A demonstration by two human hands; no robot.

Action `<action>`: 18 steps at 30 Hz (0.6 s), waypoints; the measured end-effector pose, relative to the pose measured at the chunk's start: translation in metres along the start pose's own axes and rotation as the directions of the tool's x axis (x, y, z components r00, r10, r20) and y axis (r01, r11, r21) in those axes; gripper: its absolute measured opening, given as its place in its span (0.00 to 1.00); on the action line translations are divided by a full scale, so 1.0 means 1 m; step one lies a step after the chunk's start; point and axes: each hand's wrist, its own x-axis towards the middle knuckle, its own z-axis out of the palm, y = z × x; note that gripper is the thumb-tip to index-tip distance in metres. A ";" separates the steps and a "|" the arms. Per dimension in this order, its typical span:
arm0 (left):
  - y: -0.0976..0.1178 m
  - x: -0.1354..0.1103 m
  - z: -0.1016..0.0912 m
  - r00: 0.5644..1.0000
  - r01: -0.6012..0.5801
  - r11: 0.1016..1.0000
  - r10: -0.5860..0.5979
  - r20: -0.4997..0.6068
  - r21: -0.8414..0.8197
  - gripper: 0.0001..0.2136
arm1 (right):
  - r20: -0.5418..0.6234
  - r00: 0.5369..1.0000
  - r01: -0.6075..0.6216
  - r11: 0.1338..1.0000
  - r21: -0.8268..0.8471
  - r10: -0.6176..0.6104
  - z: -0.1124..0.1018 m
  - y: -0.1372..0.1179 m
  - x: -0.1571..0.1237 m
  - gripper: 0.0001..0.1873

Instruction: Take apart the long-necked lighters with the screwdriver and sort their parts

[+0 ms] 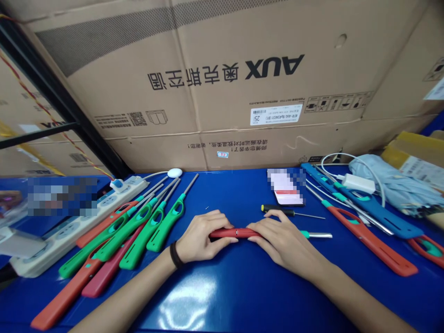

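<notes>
Between both hands lies a red long-necked lighter (237,232), held level just over the blue table, its metal tube sticking out past my right hand. My left hand (204,236) is closed around its handle end, a dark band on the wrist. With fingers bent over the other part, my right hand (277,238) grips it near the trigger end, which the hand mostly hides. Just beyond the right fingers is a screwdriver (277,210) with a yellow and black handle. A tiny pin-like piece (207,207) sits on the table beyond my left hand.
Several green and red lighters (138,231) lie fanned at left beside a white power strip (100,217). At right are a red lighter (374,240), blue lighters (378,203), a phone (286,187) and a white charger (359,183). A large cardboard box (215,106) stands behind.
</notes>
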 end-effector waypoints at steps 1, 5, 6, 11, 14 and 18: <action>0.000 0.000 0.000 1.000 -0.001 1.000 0.001 0.002 -0.006 0.10 | -0.002 1.000 0.003 1.000 0.001 -0.003 0.000 -0.001 0.000 0.11; 0.000 0.000 -0.002 1.000 0.000 1.000 0.000 0.020 -0.019 0.10 | -0.006 1.000 -0.018 1.000 0.018 0.018 0.000 -0.002 0.000 0.11; 0.000 0.000 -0.002 1.000 0.004 1.000 -0.004 0.021 -0.020 0.10 | -0.008 0.999 -0.036 0.999 0.021 0.036 -0.002 0.000 0.001 0.10; -0.006 0.000 -0.003 0.999 0.001 0.999 0.001 -0.044 0.034 0.09 | -0.003 0.976 -0.218 0.971 -0.098 0.219 -0.017 0.014 0.001 0.18; -0.011 -0.001 -0.005 0.997 -0.025 0.998 0.029 -0.073 0.050 0.08 | 0.041 0.967 -0.247 0.963 -0.113 0.252 -0.025 0.022 -0.002 0.14; -0.014 -0.001 -0.007 0.994 -0.042 0.995 0.050 -0.093 0.085 0.08 | 0.055 0.979 -0.192 0.976 -0.099 0.198 -0.026 0.021 -0.003 0.11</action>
